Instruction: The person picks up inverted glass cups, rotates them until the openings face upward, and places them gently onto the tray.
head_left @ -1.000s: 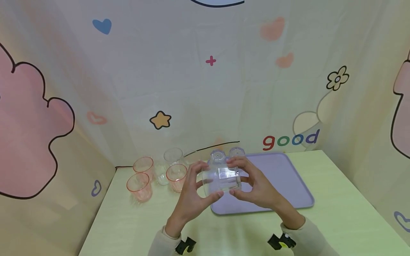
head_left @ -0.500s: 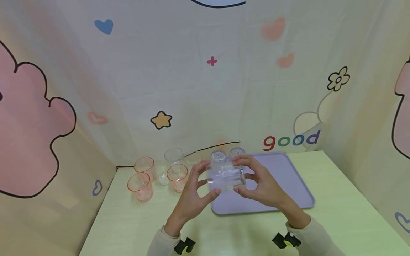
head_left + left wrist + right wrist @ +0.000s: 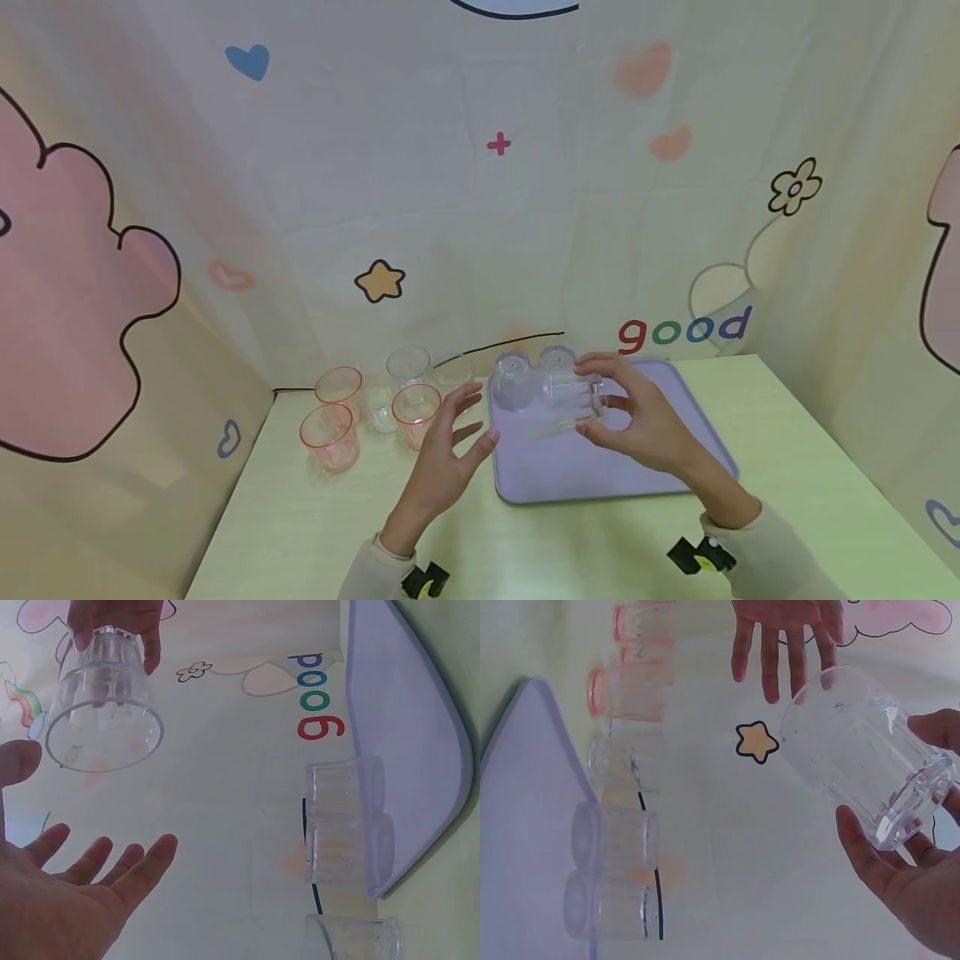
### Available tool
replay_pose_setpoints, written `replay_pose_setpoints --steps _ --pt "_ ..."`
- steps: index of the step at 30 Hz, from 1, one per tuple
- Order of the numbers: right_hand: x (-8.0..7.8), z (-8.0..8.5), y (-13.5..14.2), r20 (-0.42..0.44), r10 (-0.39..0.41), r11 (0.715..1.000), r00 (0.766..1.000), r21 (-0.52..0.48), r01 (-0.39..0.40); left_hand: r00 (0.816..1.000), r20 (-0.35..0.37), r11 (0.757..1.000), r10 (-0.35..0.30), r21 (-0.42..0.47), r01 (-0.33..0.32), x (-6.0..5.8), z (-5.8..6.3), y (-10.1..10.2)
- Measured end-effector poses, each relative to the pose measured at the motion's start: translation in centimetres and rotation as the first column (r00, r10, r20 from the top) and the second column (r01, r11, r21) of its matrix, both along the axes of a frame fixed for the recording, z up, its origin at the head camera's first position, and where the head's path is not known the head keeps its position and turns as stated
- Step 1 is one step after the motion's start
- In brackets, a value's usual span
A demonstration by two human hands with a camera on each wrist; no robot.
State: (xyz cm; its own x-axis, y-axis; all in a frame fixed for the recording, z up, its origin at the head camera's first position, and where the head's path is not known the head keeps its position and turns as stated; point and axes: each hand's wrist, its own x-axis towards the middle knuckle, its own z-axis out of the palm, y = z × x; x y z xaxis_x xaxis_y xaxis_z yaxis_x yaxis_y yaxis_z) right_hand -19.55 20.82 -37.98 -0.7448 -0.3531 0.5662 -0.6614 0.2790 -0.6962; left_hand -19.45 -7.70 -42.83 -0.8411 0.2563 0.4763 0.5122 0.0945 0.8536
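My right hand point(image 3: 637, 417) grips a clear glass point(image 3: 573, 398) near its thick base and holds it on its side, mouth to the left, above the purple tray point(image 3: 600, 467). In the right wrist view the fingers and thumb curl round the base of this glass point(image 3: 862, 750). My left hand point(image 3: 442, 454) is apart from the glass, fingers spread and holding nothing, left of the tray. The left wrist view has the glass point(image 3: 105, 712) mouth-on, beyond the left hand point(image 3: 75, 892). Two clear glasses stand upside down at the tray's back left, one of them point(image 3: 513, 379) partly behind the held glass.
Left of the tray, several tumblers stand mouth up on the pale green table point(image 3: 277, 517): pink ones with red rims, such as the front pink tumbler point(image 3: 330, 437), and clear ones, such as the back clear tumbler point(image 3: 408, 367). A printed curtain point(image 3: 450, 208) hangs behind the table.
Both hands held the glass before. The left hand has let go and drawn slightly left, while the right hand has carried the glass to the right over the tray.
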Motion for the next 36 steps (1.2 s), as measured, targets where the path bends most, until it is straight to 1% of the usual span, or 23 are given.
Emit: replay_pose_setpoints --steps 2,5,12,16,21,24,26,31,33,36 --pt "-0.1 0.0 0.5 0.007 -0.028 0.999 1.000 0.018 0.028 1.000 0.020 1.000 0.014 -0.009 -0.014 -0.1 -0.3 0.0" --pt "-0.4 0.0 1.1 0.014 -0.071 0.996 0.997 0.045 0.071 0.999 0.034 1.000 0.018 -0.019 -0.017 -0.2 -0.8 0.0" --pt "-1.2 0.0 2.7 0.031 -0.146 0.987 0.989 0.078 0.144 0.998 0.064 0.999 0.030 -0.041 -0.027 -0.8 -2.4 0.1" --pt "-1.5 0.2 3.3 0.053 -0.188 0.978 0.981 0.099 0.182 0.994 0.108 0.999 0.030 -0.039 -0.026 -1.0 -3.2 0.3" --pt "-2.2 0.6 4.0 0.064 -0.229 0.968 0.971 0.122 0.220 0.987 0.156 0.999 0.042 -0.036 -0.037 -1.3 -4.2 0.5" --pt "-2.7 0.6 4.4 0.066 -0.262 0.957 0.963 0.147 0.251 0.981 0.184 0.998 0.056 -0.041 -0.049 -1.6 -4.9 0.6" --pt "-3.0 0.5 4.8 0.077 -0.280 0.951 0.957 0.157 0.266 0.977 0.197 0.996 0.079 -0.067 -0.067 -1.8 -5.4 0.7" --pt "-3.9 0.3 5.4 0.131 -0.304 0.947 0.944 0.155 0.283 0.974 0.194 0.987 0.120 -0.126 -0.097 -2.1 -6.7 0.8" --pt "-4.2 0.3 5.7 0.141 -0.312 0.944 0.940 0.157 0.290 0.972 0.201 0.988 0.119 -0.124 -0.095 -2.3 -7.1 0.9" --pt "-4.8 0.2 6.0 0.124 -0.336 0.933 0.934 0.177 0.313 0.966 0.233 0.989 0.115 -0.117 -0.090 -2.3 -7.6 0.9"
